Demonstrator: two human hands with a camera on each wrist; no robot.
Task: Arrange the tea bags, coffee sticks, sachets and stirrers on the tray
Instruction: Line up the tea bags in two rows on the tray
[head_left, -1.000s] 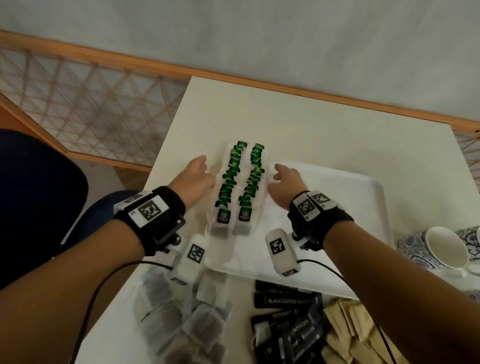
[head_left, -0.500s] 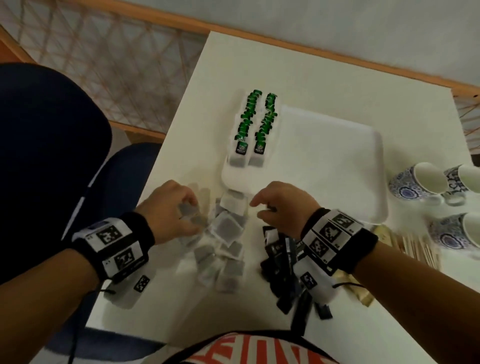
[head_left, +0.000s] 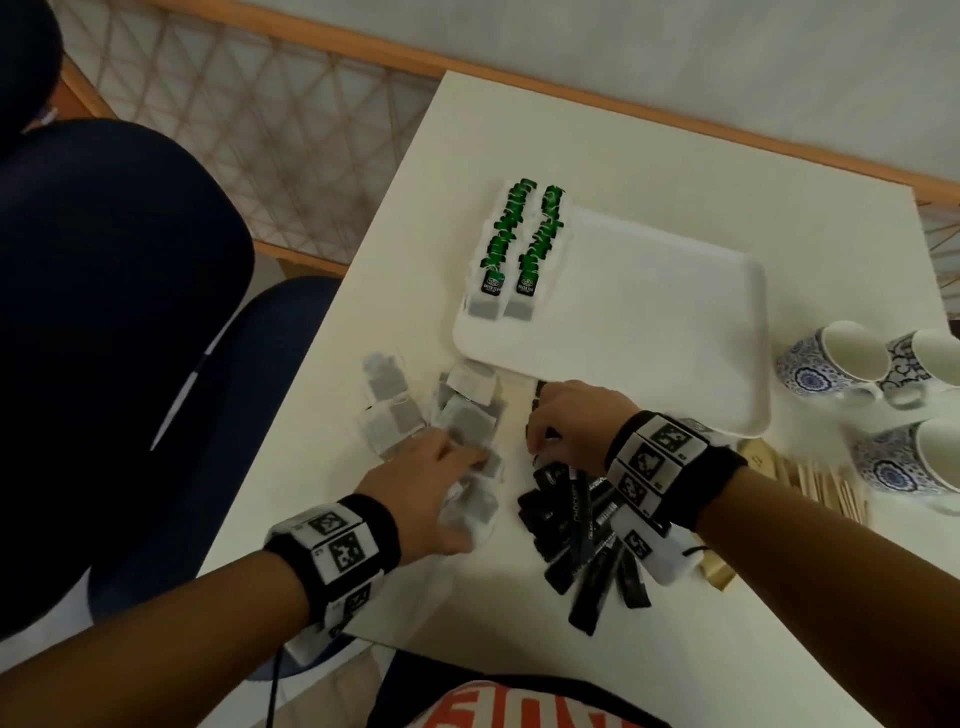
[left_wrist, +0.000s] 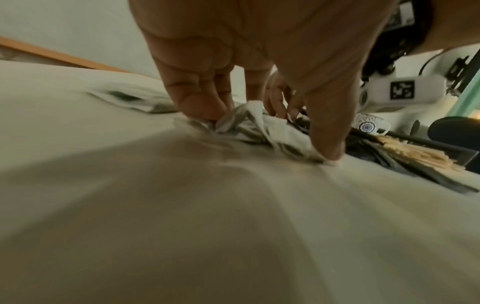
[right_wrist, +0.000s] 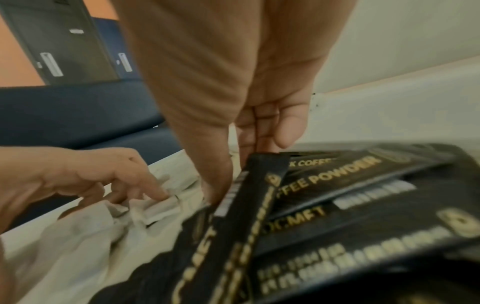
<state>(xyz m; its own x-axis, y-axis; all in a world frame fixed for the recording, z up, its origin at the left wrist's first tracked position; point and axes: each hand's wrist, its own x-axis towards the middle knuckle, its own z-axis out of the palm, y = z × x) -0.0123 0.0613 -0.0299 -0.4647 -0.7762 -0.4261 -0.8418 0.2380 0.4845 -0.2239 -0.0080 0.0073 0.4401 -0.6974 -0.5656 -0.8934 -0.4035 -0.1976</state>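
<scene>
Two rows of green-tagged tea bags (head_left: 514, 244) lie along the left edge of the white tray (head_left: 675, 322). Loose grey tea bags (head_left: 395, 410) are heaped on the table in front of the tray. My left hand (head_left: 467, 467) bunches some of them (left_wrist: 259, 125) between fingers and thumb. Black coffee sticks (head_left: 582, 540) fan out to the right of that heap. My right hand (head_left: 540, 431) pinches the end of one stick (right_wrist: 262, 181) between thumb and fingertips. Wooden stirrers (head_left: 826, 488) lie further right, partly behind my right wrist.
Three blue-patterned cups (head_left: 841, 364) stand right of the tray. Brown sachets (head_left: 719, 571) peek out under my right wrist. A dark blue chair (head_left: 130, 322) stands at the table's left edge, and a wooden lattice rail (head_left: 291, 119) runs behind.
Both hands have drawn back from the tea bag rows on the tray to the piles in front. The left has slid right into the loose bags; the right stays on the coffee sticks.
</scene>
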